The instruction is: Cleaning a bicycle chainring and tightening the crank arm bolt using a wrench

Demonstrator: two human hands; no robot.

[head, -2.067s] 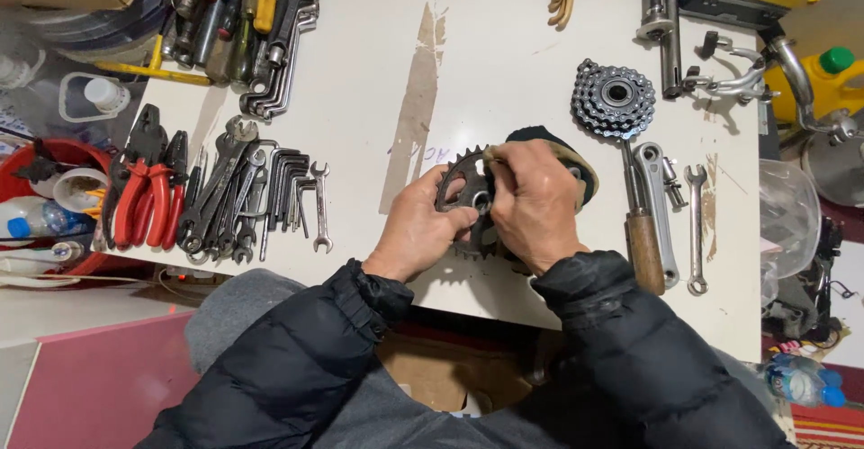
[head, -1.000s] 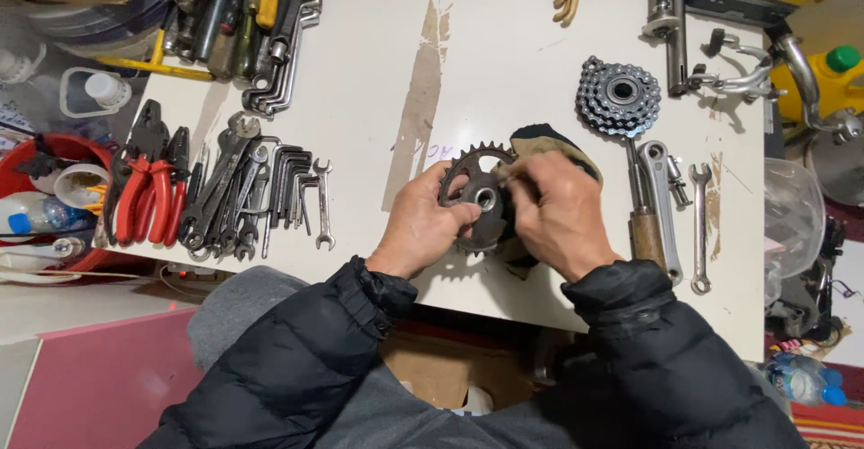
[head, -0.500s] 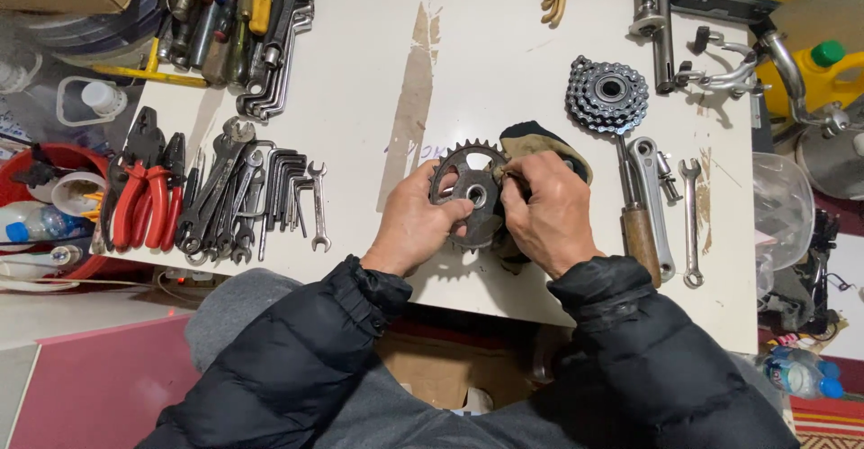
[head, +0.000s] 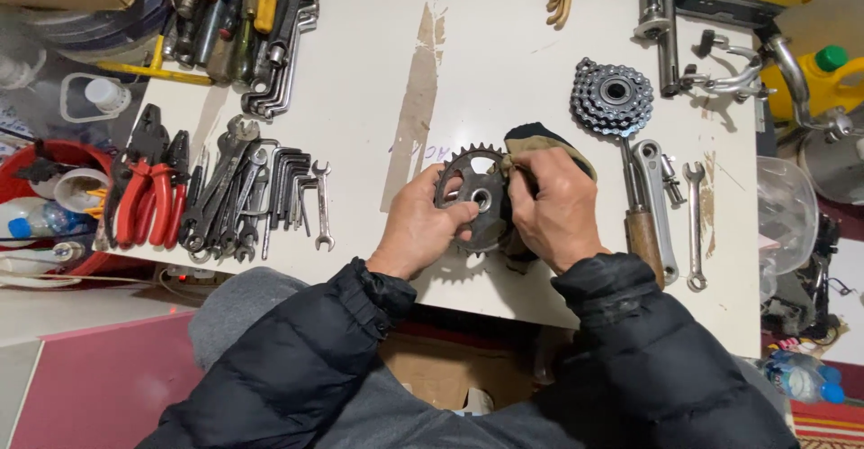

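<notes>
While left hand grips chainring — right hand clutches rag against it.

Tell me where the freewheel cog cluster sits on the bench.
In the head view the freewheel cog cluster lies flat at the upper right of the white table, above the wooden-handled tool and up-right of the right hand.

Dark grey toothed steel chainring between both hands. Khaki cloth rag with black edge above the right hand. Red-handled pliers far left of the left hand. White worn tabletop shows brown bare streaks.
</notes>
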